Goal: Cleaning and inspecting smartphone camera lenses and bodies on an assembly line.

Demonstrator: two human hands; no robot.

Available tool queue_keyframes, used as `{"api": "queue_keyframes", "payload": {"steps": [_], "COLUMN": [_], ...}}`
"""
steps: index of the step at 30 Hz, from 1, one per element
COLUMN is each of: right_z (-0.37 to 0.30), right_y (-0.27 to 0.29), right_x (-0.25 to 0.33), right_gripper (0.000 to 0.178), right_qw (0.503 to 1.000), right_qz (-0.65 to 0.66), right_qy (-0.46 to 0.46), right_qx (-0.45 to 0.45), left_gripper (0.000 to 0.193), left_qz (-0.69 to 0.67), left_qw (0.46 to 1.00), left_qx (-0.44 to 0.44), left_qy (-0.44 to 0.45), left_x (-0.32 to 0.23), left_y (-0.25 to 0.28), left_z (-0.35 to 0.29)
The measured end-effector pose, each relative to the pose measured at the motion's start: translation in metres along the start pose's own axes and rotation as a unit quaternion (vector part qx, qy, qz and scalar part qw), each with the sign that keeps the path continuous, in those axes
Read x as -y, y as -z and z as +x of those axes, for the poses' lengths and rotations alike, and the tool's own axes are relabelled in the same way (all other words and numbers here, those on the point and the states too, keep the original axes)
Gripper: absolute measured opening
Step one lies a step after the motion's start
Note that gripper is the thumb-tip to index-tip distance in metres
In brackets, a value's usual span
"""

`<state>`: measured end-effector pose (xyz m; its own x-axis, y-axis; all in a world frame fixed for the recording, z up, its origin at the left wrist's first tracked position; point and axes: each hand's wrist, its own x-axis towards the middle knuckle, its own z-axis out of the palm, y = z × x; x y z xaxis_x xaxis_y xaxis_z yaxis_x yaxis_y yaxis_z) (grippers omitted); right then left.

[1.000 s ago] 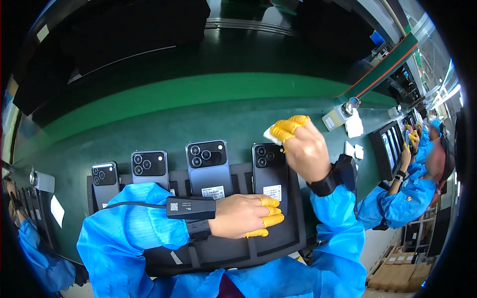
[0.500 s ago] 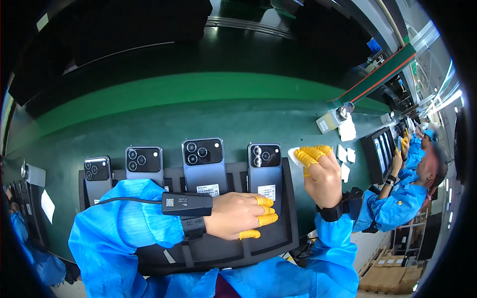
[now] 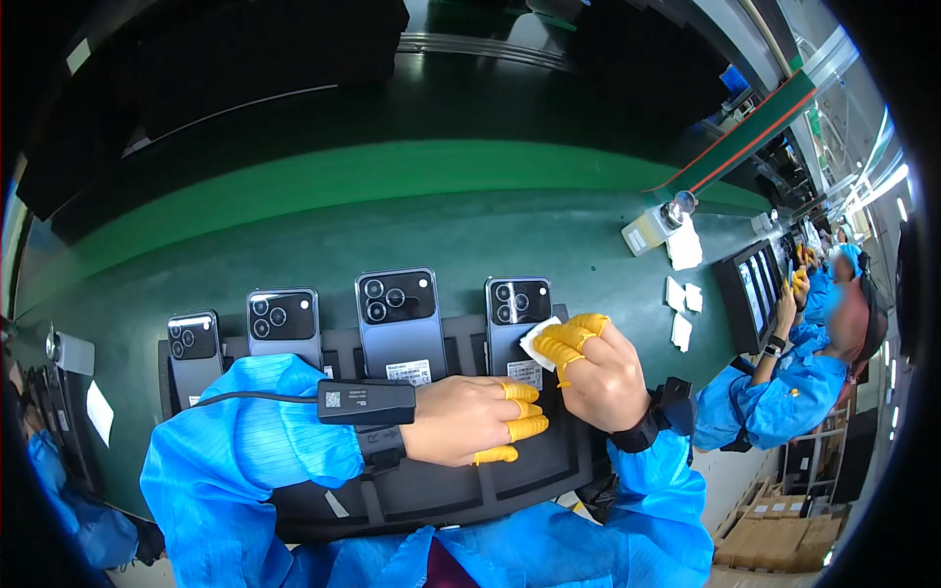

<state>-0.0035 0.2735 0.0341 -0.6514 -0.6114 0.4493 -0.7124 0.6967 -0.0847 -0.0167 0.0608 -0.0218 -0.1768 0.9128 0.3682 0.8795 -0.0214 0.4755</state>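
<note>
Several blue-grey smartphones lie back up in a row on a black foam tray (image 3: pixel 421 500), each with a dark camera block and most showing a white label. At the row's right end, the rightmost smartphone (image 3: pixel 505 340) has my left hand (image 3: pixel 466 421) across its lower end, fingers in yellow finger cots stretched out and apart. My right hand (image 3: pixel 600 377), also in yellow finger cots, pinches a folded white wipe (image 3: pixel 535 343) at that smartphone's right side, just below the camera block. Left of it sits another smartphone (image 3: pixel 400 338), its bottom hidden by my left arm.
Beyond the tray, a bottle of pale liquid (image 3: pixel 651 231) stands beside white wipes (image 3: pixel 678 314). Another bottle (image 3: pixel 71 349) and white paper (image 3: pixel 99 412) lie far left. On the right, a co-worker (image 3: pixel 784 392) in blue sits by a dark tray (image 3: pixel 750 294) of phones.
My right hand has moved left and down, bringing the white wipe from beside the rightmost smartphone onto its back. My left hand stays nearly where it was.
</note>
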Motion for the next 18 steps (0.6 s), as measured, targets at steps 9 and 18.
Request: {"api": "queue_keyframes", "payload": {"steps": [9,18], "right_z": [0.004,0.013], "right_y": [-0.019,-0.008], "right_x": [-0.023,-0.046], "right_gripper": [0.029,0.023], "right_qw": [0.997,0.996], "right_qz": [-0.044,-0.046], "right_qy": [0.023,-0.034], "right_qx": [-0.051,-0.075], "left_gripper": [0.045,0.044], "left_qz": [-0.012,-0.019], "left_qw": [1.000,1.000], "left_qx": [-0.015,0.000], "left_qy": [0.002,0.015], "left_x": [0.002,0.002], "left_y": [-0.004,-0.006], "left_z": [-0.002,0.001]}}
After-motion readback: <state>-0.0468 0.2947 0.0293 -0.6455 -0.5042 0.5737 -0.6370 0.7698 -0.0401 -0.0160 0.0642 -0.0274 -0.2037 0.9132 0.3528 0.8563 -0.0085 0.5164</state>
